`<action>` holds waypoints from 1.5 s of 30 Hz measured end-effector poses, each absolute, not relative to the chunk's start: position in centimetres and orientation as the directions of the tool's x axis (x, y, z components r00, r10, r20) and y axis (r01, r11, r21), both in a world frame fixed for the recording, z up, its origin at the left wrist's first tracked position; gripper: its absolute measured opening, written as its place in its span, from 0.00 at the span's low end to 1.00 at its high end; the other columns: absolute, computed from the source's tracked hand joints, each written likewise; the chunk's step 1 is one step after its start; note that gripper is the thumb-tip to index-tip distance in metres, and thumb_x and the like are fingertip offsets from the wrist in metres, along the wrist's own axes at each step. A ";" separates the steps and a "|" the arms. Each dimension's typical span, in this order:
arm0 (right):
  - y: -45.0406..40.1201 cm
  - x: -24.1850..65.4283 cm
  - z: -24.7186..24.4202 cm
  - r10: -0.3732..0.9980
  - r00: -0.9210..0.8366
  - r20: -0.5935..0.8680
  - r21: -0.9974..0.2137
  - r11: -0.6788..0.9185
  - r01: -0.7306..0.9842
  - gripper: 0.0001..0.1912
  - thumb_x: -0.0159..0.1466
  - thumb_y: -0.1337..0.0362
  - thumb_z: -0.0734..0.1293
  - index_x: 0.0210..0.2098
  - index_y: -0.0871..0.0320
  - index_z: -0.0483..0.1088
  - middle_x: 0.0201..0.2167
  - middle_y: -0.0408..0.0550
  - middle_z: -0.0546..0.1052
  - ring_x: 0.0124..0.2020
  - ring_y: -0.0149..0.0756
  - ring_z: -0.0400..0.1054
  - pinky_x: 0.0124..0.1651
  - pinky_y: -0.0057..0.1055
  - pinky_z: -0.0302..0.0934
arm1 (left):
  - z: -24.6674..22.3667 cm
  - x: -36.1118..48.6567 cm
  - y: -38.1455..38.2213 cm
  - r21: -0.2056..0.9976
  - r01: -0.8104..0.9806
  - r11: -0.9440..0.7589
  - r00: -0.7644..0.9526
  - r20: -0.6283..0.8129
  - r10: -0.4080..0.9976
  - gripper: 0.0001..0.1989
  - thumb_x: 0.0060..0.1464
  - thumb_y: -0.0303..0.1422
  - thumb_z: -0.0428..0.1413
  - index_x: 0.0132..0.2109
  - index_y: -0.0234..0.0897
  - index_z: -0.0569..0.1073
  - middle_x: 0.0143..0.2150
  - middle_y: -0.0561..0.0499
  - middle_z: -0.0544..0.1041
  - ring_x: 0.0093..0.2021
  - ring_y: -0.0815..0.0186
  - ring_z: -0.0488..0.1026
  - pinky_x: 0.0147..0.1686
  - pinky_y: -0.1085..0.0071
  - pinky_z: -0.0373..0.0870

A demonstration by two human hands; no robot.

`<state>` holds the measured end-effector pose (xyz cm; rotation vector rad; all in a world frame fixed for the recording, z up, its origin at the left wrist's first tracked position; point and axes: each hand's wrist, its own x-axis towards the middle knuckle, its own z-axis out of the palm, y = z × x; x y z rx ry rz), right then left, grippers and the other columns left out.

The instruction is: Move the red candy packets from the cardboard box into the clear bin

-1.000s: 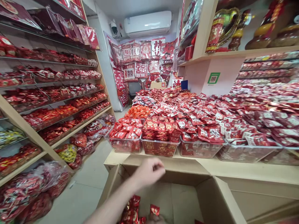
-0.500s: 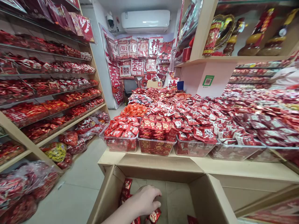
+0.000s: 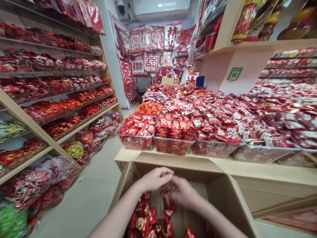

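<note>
Both hands meet over the opened cardboard box (image 3: 126,178) in front of me. My left hand (image 3: 158,178) reaches in from the left with its fingers curled and drawn together; what they close on is hidden. Its fingertips meet those of my right hand (image 3: 182,191), which is smeared by motion and closed. Under the right fingers hangs a shiny red packet (image 3: 167,200), seemingly held by them. More small red packets (image 3: 143,223) with gold print lie loose in the left and middle of the box, and another packet (image 3: 190,232) lies near the lower edge.
Clear plastic bins (image 3: 173,148) heaped with red packets line the counter (image 3: 158,155) behind the box. Shelves (image 3: 59,87) of similar packets rise on the left, with filled bags (image 3: 49,178) on the floor (image 3: 96,185). A wooden cabinet (image 3: 247,44) juts out at upper right.
My left hand has risen from low in the box, and my right hand has come into view beside it. More red packets show in the box. The view has tilted down and turned slightly left.
</note>
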<state>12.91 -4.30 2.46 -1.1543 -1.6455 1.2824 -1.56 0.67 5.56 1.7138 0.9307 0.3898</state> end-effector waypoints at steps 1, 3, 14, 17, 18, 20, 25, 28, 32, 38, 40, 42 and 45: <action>-3.7 14.0 3.5 0.967 -0.253 0.039 -0.995 0.060 0.078 0.10 0.50 0.65 0.68 0.30 0.60 0.64 0.27 0.42 0.71 0.30 0.29 0.67 0.34 0.29 0.63 | 6.0 -1.4 0.7 0.963 0.268 -0.004 0.663 -0.181 0.727 0.20 0.50 0.40 0.50 0.49 0.35 0.65 0.41 0.45 0.74 0.37 0.65 0.70 0.36 0.70 0.65; -3.0 15.8 5.1 0.995 -0.100 0.028 -0.985 0.010 -0.172 0.13 0.47 0.66 0.69 0.30 0.59 0.63 0.26 0.40 0.70 0.28 0.27 0.66 0.34 0.27 0.62 | 6.5 -0.8 0.5 0.984 0.093 0.149 0.704 -0.171 0.689 0.24 0.48 0.39 0.53 0.51 0.33 0.63 0.40 0.43 0.73 0.34 0.66 0.71 0.32 0.71 0.66; -3.3 16.3 5.9 1.000 0.028 0.004 -0.982 0.009 -0.189 0.15 0.46 0.58 0.70 0.27 0.62 0.65 0.18 0.39 0.68 0.19 0.24 0.62 0.25 0.24 0.60 | 6.5 1.0 -0.6 0.975 -0.047 0.215 0.592 -0.146 0.792 0.17 0.45 0.38 0.56 0.42 0.32 0.71 0.34 0.45 0.76 0.27 0.69 0.72 0.24 0.77 0.67; -3.6 16.4 6.2 0.996 0.085 0.040 -0.984 0.054 -0.170 0.13 0.48 0.59 0.68 0.28 0.61 0.66 0.21 0.40 0.70 0.20 0.25 0.63 0.26 0.25 0.61 | 6.5 1.0 -0.6 0.959 -0.067 0.276 0.578 -0.188 0.794 0.18 0.47 0.40 0.54 0.41 0.31 0.71 0.34 0.44 0.76 0.29 0.68 0.73 0.27 0.75 0.68; -3.7 16.4 6.3 0.990 0.128 0.065 -0.985 0.084 -0.148 0.12 0.49 0.59 0.68 0.28 0.60 0.66 0.21 0.41 0.70 0.20 0.25 0.63 0.26 0.25 0.61 | 6.5 1.1 -0.5 0.954 -0.082 0.290 0.551 -0.199 0.811 0.18 0.47 0.40 0.53 0.42 0.31 0.71 0.35 0.44 0.76 0.30 0.67 0.73 0.28 0.75 0.68; -3.9 16.5 6.3 0.955 0.242 0.169 -0.983 0.182 -0.031 0.09 0.52 0.61 0.66 0.29 0.59 0.65 0.23 0.42 0.70 0.21 0.27 0.64 0.26 0.26 0.61 | 6.5 1.2 -0.6 0.953 -0.123 0.276 0.453 -0.193 0.870 0.18 0.48 0.40 0.53 0.44 0.33 0.69 0.37 0.44 0.75 0.32 0.66 0.73 0.31 0.73 0.69; -4.6 16.4 6.2 0.767 0.053 0.640 -0.691 0.544 0.475 0.05 0.55 0.69 0.62 0.31 0.55 0.69 0.30 0.46 0.72 0.33 0.33 0.66 0.37 0.32 0.62 | 7.2 1.3 -0.9 0.854 -0.362 0.374 0.473 -0.177 0.863 0.18 0.52 0.41 0.49 0.48 0.38 0.66 0.48 0.44 0.69 0.39 0.64 0.72 0.39 0.67 0.67; -4.9 16.1 6.0 0.726 -0.157 0.670 -0.571 0.638 0.516 0.10 0.57 0.71 0.60 0.34 0.54 0.69 0.36 0.48 0.72 0.38 0.34 0.65 0.40 0.33 0.62 | 7.7 1.1 -1.0 0.804 -0.456 0.381 0.483 -0.136 0.865 0.17 0.50 0.33 0.52 0.48 0.39 0.65 0.49 0.47 0.68 0.43 0.66 0.69 0.40 0.71 0.67; -4.9 15.2 5.6 0.831 -0.005 0.556 -0.759 0.510 0.404 0.08 0.57 0.68 0.60 0.36 0.56 0.67 0.36 0.50 0.70 0.39 0.35 0.65 0.42 0.35 0.62 | 7.7 1.3 -0.9 0.834 -0.477 0.277 0.402 -0.073 0.913 0.27 0.45 0.26 0.55 0.53 0.44 0.59 0.48 0.50 0.69 0.44 0.68 0.69 0.38 0.75 0.66; -4.4 14.3 5.3 0.998 0.057 0.012 -0.990 0.020 -0.137 0.14 0.54 0.54 0.63 0.31 0.58 0.60 0.21 0.39 0.68 0.19 0.27 0.65 0.23 0.26 0.62 | 7.3 2.0 -1.4 0.880 -0.435 0.192 0.391 -0.008 0.920 0.32 0.45 0.26 0.56 0.55 0.43 0.53 0.46 0.48 0.71 0.45 0.65 0.69 0.43 0.70 0.64; -4.4 14.3 5.2 0.998 0.066 -0.025 -0.987 -0.014 -0.160 0.15 0.53 0.53 0.64 0.28 0.59 0.59 0.19 0.38 0.66 0.17 0.26 0.63 0.21 0.25 0.60 | 7.3 2.0 -1.5 0.892 -0.418 0.171 0.399 0.011 0.917 0.29 0.45 0.26 0.56 0.54 0.41 0.55 0.45 0.47 0.72 0.44 0.65 0.69 0.44 0.69 0.63; -4.4 14.4 5.1 0.999 0.045 -0.015 -0.990 -0.009 -0.138 0.15 0.53 0.53 0.64 0.27 0.58 0.59 0.19 0.38 0.65 0.17 0.25 0.61 0.20 0.24 0.59 | 7.2 1.9 -1.4 0.904 -0.395 0.164 0.391 0.005 0.920 0.26 0.45 0.27 0.56 0.53 0.39 0.58 0.42 0.47 0.73 0.42 0.65 0.70 0.43 0.69 0.64; -4.5 14.3 4.9 0.999 0.012 0.052 -0.997 0.053 -0.059 0.13 0.55 0.55 0.63 0.25 0.58 0.59 0.19 0.38 0.63 0.18 0.25 0.59 0.21 0.24 0.58 | 7.1 1.7 -1.2 0.917 -0.360 0.172 0.346 -0.040 0.937 0.21 0.45 0.29 0.57 0.48 0.36 0.63 0.38 0.47 0.75 0.38 0.66 0.71 0.41 0.69 0.66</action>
